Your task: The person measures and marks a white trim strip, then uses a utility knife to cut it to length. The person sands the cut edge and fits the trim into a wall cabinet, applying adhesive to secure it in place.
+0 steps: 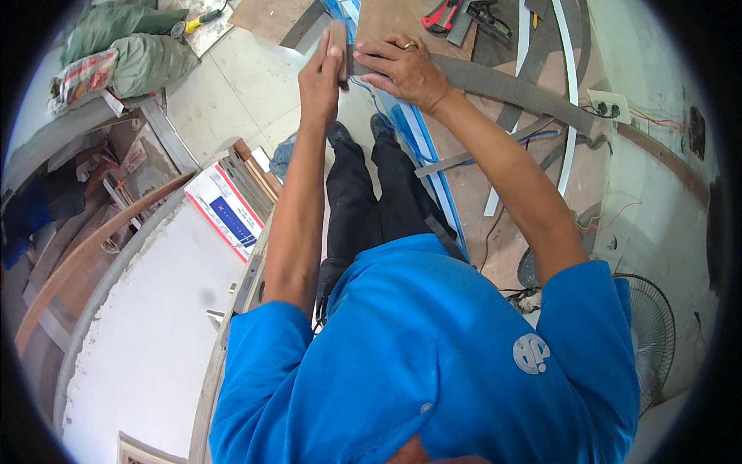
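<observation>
One long grey strip lies over a brown board; its left end is partly hidden by the right hand, which holds it between fingers and thumb. Just beyond that end, the left hand, blurred, grips one block; whether block and strip touch, I cannot tell. Two white strips show either side of the grey strip. Above it lie one red-and-black knife and one black tool, hard to make out. Below its right end, a sleeve partly hides one fan.

The lone fisheye view looks steeply down from close above the blue shirt, with left hand and right hand farther off beyond it.
</observation>
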A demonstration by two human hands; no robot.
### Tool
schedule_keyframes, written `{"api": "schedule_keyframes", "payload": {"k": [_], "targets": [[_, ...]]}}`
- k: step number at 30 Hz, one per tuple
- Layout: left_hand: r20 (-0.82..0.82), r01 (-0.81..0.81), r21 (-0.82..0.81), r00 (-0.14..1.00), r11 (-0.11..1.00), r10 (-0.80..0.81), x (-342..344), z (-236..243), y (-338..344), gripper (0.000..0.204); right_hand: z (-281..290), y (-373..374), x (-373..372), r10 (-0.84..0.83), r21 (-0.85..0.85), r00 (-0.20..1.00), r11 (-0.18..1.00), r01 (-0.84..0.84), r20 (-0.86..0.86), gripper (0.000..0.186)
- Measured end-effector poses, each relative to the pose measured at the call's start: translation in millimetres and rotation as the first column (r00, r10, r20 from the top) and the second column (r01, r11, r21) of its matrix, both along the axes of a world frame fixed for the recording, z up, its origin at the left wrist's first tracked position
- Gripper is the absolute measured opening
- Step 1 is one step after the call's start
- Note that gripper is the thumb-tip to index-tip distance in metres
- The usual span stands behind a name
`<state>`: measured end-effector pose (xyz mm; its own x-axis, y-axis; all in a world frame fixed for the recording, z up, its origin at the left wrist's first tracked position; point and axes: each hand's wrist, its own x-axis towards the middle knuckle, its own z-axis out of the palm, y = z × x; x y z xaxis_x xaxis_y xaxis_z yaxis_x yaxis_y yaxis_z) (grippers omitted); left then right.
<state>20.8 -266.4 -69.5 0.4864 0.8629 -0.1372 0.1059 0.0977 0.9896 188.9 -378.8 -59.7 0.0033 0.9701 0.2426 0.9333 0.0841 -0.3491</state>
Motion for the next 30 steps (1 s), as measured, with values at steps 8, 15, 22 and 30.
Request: {"api": "schedule_keyframes", "payload": {"k": [8,15,22,30], "targets": [[-0.068,0.042,-0.081,0.997,0.996,-0.047,-25.5,-0.6,-14.4,0.068,-10.0,2.0,1.7,-0.005,-0.003,1.000,1.000,0.005,-0.008,0.043],[0.384,0.145,-0.660,0.909,0.738,0.164,-57.6,5.5,-17.7,0.058,1.9,-0.4,-1.2,-0.014,-0.021,0.999,1.000,0.013,-0.048,0.043],[0.318,0.163,-0.577,0.948,0.800,0.036,-58.1,6.3,-21.0,0.061,5.4,1.3,-1.0,-0.025,-0.041,0.997,0.999,0.022,-0.070,0.046],[0.023,0.006,-0.386,1.000,0.922,0.003,-39.3,7.7,-19.2,0.057,3.1,0.2,0.7,-0.018,-0.052,0.994,0.999,0.013,-0.106,0.046]]}}
